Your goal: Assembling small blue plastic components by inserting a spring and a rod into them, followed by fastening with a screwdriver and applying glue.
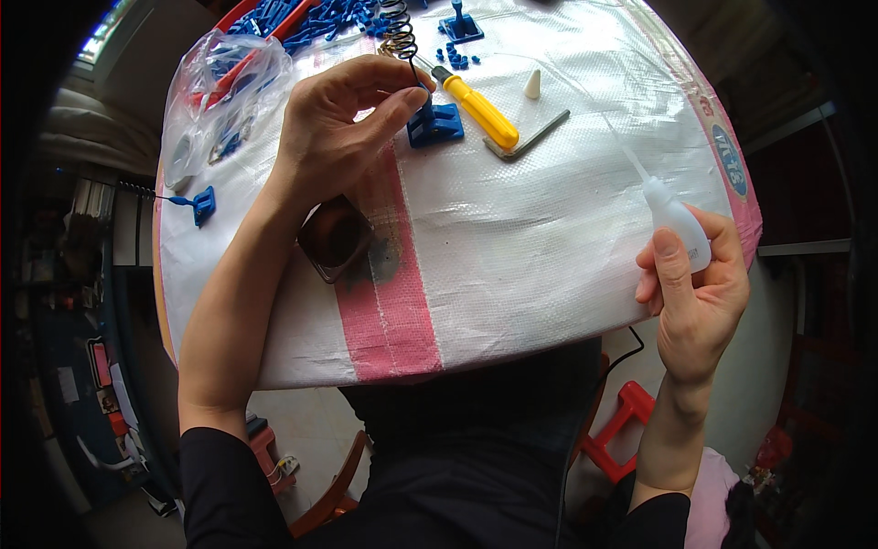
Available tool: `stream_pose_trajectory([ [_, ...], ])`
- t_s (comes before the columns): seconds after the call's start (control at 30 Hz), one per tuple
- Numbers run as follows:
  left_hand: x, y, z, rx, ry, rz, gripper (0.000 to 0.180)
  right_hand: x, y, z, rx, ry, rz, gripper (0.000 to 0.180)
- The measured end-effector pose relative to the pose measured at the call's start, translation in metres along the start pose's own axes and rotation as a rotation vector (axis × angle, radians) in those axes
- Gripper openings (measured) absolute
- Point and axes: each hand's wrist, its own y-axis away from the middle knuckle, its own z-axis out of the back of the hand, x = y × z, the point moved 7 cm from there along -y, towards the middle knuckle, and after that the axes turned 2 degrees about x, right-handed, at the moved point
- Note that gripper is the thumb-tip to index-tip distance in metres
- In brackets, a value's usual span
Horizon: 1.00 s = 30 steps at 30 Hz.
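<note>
My left hand [334,123] is closed in a pinch on the straight lower end of a black coil spring [400,35]. That end stands at the post of a blue plastic base [441,126] on the table; my fingertips partly hide where they meet. Over at the right, my right hand [697,306] wraps around a small white squeeze bottle [675,218]. Its long thin nozzle tilts up and to the left, well apart from the blue base.
A yellow-handled screwdriver [482,112], a grey hex key [535,135] and a white cone-shaped cap [532,84] lie right of the base. Blue parts [334,20] are heaped at the back. A brown glass-like container [334,240] stands below my left wrist. Another blue base [203,206] sits left.
</note>
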Motion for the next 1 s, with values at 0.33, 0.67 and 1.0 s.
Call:
stream_pose_trajectory([
  [0.33, 0.001, -0.001, 0.001, -0.004, 0.035, -0.026, 0.015, 0.0, 0.002, -0.004, 0.011, 0.054, 0.008, 0.022],
  [0.67, 0.0, -0.001, 0.003, -0.025, 0.046, -0.053, 0.016, 0.001, 0.005, -0.009, 0.037, 0.077, 0.004, 0.021],
  [1.0, 0.0, -0.002, 0.004, -0.036, 0.071, -0.062, 0.016, 0.005, 0.005, -0.016, 0.059, 0.189, 0.102, 0.021],
])
